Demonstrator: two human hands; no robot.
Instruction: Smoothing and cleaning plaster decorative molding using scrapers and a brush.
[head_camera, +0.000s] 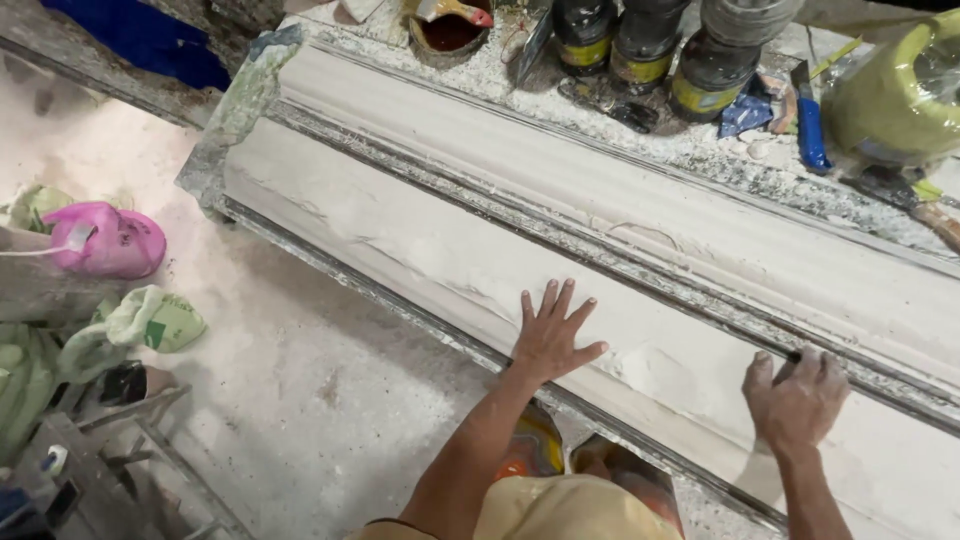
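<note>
The left hand (552, 335) presses flat, fingers spread, on the wet plaster (420, 240); the right hand (797, 395) curls over the mould edge (700, 305), gripping nothing else. Smoothing seems in hand; next needs even pressure.

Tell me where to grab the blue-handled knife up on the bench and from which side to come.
Grip the blue-handled knife around its blue handle, coming down from above on the near end. It lies flat, blade end pointing away toward the dark jars, and the green container crowds its right side, so the near left is probably freest.

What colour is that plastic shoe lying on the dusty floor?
The shoe is bright pink, seen in the head view.
</note>
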